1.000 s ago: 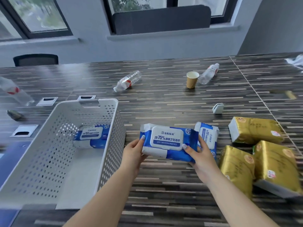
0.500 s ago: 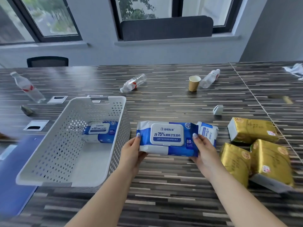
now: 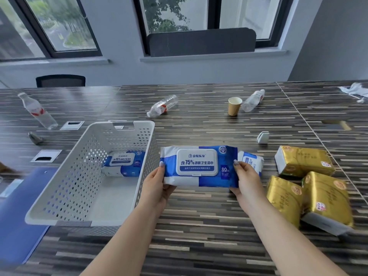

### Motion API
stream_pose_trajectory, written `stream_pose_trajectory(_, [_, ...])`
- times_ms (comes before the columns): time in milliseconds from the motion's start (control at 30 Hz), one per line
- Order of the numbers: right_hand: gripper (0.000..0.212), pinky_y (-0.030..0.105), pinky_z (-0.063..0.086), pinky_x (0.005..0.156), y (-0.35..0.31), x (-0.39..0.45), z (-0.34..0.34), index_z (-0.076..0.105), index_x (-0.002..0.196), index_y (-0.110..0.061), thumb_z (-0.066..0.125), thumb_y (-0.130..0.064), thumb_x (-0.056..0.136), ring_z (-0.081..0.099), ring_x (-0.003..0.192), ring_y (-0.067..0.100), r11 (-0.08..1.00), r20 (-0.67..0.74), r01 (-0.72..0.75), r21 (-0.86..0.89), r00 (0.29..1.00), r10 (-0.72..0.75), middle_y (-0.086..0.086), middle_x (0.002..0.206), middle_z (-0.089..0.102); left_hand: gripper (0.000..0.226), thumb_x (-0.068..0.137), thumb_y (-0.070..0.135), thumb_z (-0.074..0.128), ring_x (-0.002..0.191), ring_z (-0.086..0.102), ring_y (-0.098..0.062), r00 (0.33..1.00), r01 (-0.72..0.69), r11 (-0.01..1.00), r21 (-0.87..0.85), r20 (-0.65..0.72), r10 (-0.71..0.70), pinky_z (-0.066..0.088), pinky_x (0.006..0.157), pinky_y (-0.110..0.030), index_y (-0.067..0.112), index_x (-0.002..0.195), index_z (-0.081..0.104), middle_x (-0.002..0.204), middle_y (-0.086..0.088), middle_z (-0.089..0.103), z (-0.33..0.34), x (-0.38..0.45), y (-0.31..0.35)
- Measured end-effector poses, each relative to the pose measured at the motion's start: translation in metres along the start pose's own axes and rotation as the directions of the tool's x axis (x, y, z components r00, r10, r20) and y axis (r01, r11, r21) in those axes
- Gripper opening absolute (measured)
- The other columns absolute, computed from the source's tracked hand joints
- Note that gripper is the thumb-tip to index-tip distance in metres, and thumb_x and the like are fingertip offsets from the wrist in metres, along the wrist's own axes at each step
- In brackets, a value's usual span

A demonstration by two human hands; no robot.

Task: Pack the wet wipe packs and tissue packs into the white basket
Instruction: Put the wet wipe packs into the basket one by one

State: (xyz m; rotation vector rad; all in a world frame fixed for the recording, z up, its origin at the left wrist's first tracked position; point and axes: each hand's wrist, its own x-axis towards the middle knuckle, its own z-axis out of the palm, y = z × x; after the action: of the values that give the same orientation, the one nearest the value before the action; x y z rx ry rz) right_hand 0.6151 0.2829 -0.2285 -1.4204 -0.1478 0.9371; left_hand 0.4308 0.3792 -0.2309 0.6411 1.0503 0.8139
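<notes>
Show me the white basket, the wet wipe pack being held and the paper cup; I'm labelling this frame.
white basket (image 3: 90,221): head view, near rim.
held wet wipe pack (image 3: 196,162): head view, white flip lid.
paper cup (image 3: 234,107): head view, brown side wall.

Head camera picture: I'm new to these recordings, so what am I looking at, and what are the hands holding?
The camera sits on a person's head, looking down at their own bare arms. The left hand and right hand grip the ends of a blue wet wipe pack. Left of it on the striped table stands a white basket with one wipe pack inside. Another wipe pack lies behind the right hand, beside three gold tissue packs. Farther back are bottles and a paper cup.
</notes>
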Motion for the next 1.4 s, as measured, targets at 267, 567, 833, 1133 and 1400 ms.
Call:
stream_pose_trajectory(267, [0.062, 0.048, 0.052, 0.092, -0.006, -0.009, 0.029, 0.044, 0.115, -0.029, 0.078, -0.045, 0.066, 0.067, 0.1, 0.023, 0.971, 0.175, 0.15, -0.187, 0.978, -0.117, 0.003, 0.113, 0.069, 0.021, 0.095, 0.031, 0.054, 0.081, 0.067, -0.024, 0.999, 0.028, 0.985, -0.171, -0.02, -0.032, 0.057, 0.075, -0.045, 0.014, 0.105, 0.059, 0.091, -0.009, 0.071, -0.001, -0.012, 0.034])
stream_pose_trajectory(567, [0.058, 0.047, 0.052, 0.093, -0.01, -0.026, 0.122, 0.038, 0.115, -0.027, 0.077, -0.036, 0.074, 0.063, 0.105, 0.025, 0.946, 0.227, 0.231, -0.227, 0.957, -0.179, 0.005, 0.121, 0.06, 0.036, 0.09, 0.04, 0.056, 0.081, 0.067, -0.02, 0.994, -0.104, 0.929, -0.355, -0.047, 0.094, 0.054, 0.085, -0.033, 0.008, 0.1, 0.068, 0.082, -0.009, 0.074, -0.048, -0.017, 0.077])
stream_pose_trajectory(833, [0.059, 0.047, 0.053, 0.092, 0.012, -0.045, 0.217, 0.038, 0.117, -0.021, 0.079, -0.026, 0.075, 0.063, 0.105, 0.025, 0.957, 0.288, 0.19, -0.221, 0.95, -0.122, 0.004, 0.119, 0.059, 0.031, 0.081, 0.028, 0.068, 0.096, 0.058, -0.024, 0.994, -0.085, 0.877, -0.472, -0.097, 0.045, 0.046, 0.098, -0.053, 0.011, 0.106, 0.062, 0.097, -0.007, 0.063, -0.108, -0.005, 0.116])
stream_pose_trajectory(1133, [0.067, 0.048, 0.05, 0.095, 0.072, -0.027, 0.278, 0.042, 0.126, -0.013, 0.079, -0.03, 0.073, 0.06, 0.106, 0.027, 0.924, 0.176, 0.059, -0.378, 0.984, 0.009, 0.002, 0.117, 0.057, 0.045, 0.084, 0.018, 0.07, 0.107, 0.061, -0.023, 0.938, 0.003, 0.903, -0.429, -0.312, -0.152, 0.046, 0.09, -0.04, 0.012, 0.125, 0.056, 0.116, -0.007, 0.067, -0.156, 0.048, 0.116])
stream_pose_trajectory(1400, [0.062, 0.046, 0.057, 0.079, 0.14, 0.006, 0.286, 0.05, 0.122, -0.008, 0.082, -0.021, 0.07, 0.066, 0.094, 0.035, 0.902, 0.016, -0.28, -0.329, 0.953, 0.302, 0.016, 0.112, 0.066, 0.047, 0.085, 0.022, 0.071, 0.074, 0.059, -0.02, 0.84, 0.209, 0.913, -0.352, -0.413, -0.351, 0.048, 0.062, -0.03, 0.012, 0.127, 0.053, 0.105, -0.01, 0.065, -0.18, 0.076, 0.102])
